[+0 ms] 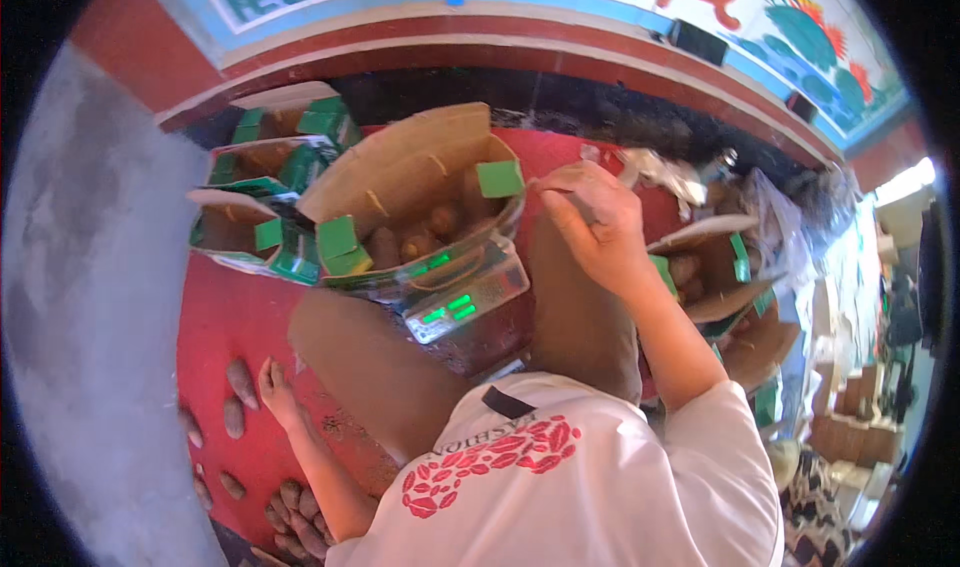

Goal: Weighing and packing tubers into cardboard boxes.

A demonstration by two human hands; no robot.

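Observation:
A large cardboard box (400,182) with green flaps stands between my knees, its top open. Several reddish-brown tubers, like sweet potatoes (418,245), lie in it. In front of its near side is a digital scale (468,302) with a lit green display. My right hand (597,219) is raised beside the box's right corner, fingers pointing at the green flap and thumb apart, holding nothing that I can see. Low on the left, my left hand (279,395) is open and empty, beside loose sweet potatoes (240,382) on the red mat (225,312).
Several smaller green-and-brown boxes (240,225) stand at the far left. More boxes (705,267) with tubers are on the right, by clear plastic bags (775,222). A heap of sweet potatoes (300,517) lies at lower left. A grey wall (95,297) bounds the left side.

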